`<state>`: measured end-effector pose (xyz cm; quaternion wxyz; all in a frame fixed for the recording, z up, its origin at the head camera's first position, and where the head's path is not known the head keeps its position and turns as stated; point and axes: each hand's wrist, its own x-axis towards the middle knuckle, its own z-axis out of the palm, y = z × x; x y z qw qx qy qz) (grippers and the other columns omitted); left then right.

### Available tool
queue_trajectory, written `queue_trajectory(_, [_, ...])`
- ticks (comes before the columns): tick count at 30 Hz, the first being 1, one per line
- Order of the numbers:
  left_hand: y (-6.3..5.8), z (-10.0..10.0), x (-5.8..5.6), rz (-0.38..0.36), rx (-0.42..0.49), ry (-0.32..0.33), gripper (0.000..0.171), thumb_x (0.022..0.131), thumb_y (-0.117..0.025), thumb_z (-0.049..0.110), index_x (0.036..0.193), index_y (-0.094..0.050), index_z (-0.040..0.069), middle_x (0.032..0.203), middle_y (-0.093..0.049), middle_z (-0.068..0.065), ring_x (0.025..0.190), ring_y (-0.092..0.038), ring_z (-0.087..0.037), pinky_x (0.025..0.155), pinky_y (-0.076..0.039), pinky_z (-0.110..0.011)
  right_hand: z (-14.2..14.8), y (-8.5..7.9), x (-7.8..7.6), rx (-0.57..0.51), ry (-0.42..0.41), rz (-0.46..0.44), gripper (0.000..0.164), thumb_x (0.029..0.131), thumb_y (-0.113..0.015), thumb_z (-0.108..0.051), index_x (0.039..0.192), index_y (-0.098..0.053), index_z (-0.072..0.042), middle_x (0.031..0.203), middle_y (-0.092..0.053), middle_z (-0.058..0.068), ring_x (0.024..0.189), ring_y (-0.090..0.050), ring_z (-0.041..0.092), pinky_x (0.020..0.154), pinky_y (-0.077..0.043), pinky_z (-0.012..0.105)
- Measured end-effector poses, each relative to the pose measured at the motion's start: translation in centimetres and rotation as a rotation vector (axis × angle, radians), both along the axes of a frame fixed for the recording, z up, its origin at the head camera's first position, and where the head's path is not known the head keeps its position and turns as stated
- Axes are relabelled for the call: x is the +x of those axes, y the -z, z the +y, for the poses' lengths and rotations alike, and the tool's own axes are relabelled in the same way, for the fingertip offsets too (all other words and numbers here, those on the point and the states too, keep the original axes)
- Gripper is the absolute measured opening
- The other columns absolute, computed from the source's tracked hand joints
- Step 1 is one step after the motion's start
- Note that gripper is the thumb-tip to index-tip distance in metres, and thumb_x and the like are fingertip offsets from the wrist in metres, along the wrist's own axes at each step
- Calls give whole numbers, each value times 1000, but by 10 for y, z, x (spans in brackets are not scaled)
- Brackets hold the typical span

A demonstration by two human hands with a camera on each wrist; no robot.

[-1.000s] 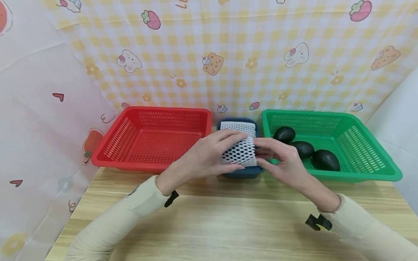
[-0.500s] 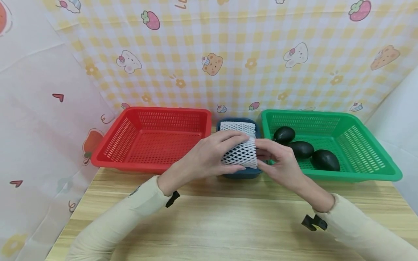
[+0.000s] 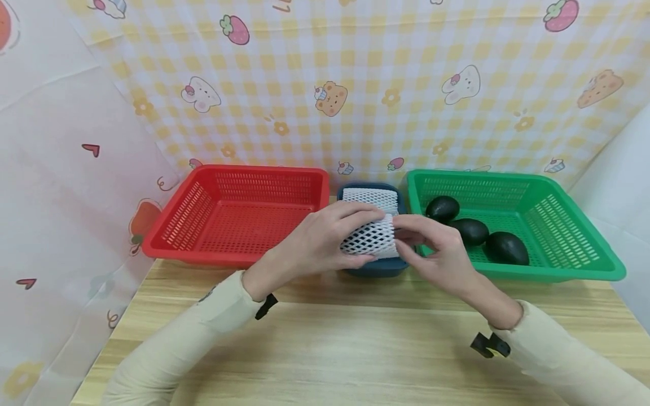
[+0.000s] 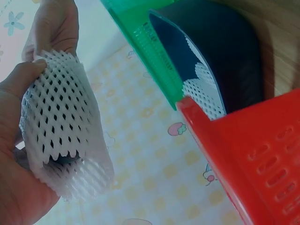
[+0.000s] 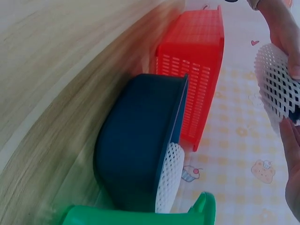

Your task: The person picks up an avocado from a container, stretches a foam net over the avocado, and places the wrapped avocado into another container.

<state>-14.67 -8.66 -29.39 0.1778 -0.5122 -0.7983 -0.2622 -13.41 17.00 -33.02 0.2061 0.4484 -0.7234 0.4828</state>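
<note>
A white foam net sleeve point(image 3: 373, 238) is held over the dark blue bin point(image 3: 378, 270). My left hand point(image 3: 322, 234) grips it from the left, thumb below and fingers over the top. At its right end, my right hand point(image 3: 437, 242) pinches the rim between thumb and fingers. Inside the sleeve point(image 4: 61, 108), the left wrist view shows part of a dark, rounded thing point(image 4: 65, 160), mostly hidden by the mesh. More foam net sleeves point(image 3: 369, 195) lie in the bin. Several dark avocados point(image 3: 506, 248) rest in the green basket point(image 3: 584, 248) near my right hand.
A red basket point(image 3: 254, 225) stands left of the bin, and the green one stands close on its right. All are on a wooden table point(image 3: 335, 349) in front of a checked cloth backdrop point(image 3: 365, 124).
Both hands stay over the bin with the foam net sleeve. The right hand and forearm have shifted slightly left, and the sleeve's right end has moved a little.
</note>
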Motion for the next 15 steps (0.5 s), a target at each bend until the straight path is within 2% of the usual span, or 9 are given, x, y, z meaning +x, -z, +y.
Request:
queue_trajectory(1, [0,-1,0,3,1,-3,66,80,-89,31,136,-62,7,135,-59,-6,120,-53,-17,96,-48,-26,1,0,-1,-14,7,8,42,100,-66,-26,122,-64,10,116,-67,20,99,-70,18,80,-57,27])
queue_trajectory(4, [0,-2,-1,13,-5,-6,63,81,-87,30,135,-63,7,134,-59,-6,120,-54,-17,96,-48,-26,3,-1,-4,-61,18,4,40,102,-65,-24,121,-63,11,115,-65,23,99,-68,22,84,-56,28])
queue_trajectory(8, [2,-1,-1,29,-12,-3,60,83,-85,31,134,-63,8,134,-59,-7,121,-53,-18,96,-48,-26,5,0,-5,-88,34,-40,28,98,-66,-2,123,-62,10,115,-63,23,103,-65,25,90,-54,29])
queue_trajectory(11, [3,-1,0,42,-15,-2,59,84,-85,31,134,-63,8,134,-59,-6,121,-53,-18,95,-48,-26,3,1,-4,-74,23,-87,34,94,-65,8,128,-60,8,119,-61,22,107,-62,28,91,-54,32])
queue_trajectory(15, [5,1,2,54,-20,6,60,84,-85,32,135,-62,8,135,-58,-7,122,-52,-18,96,-48,-27,0,3,0,-21,22,-225,40,98,-66,-3,137,-56,1,130,-58,16,115,-59,28,94,-53,36])
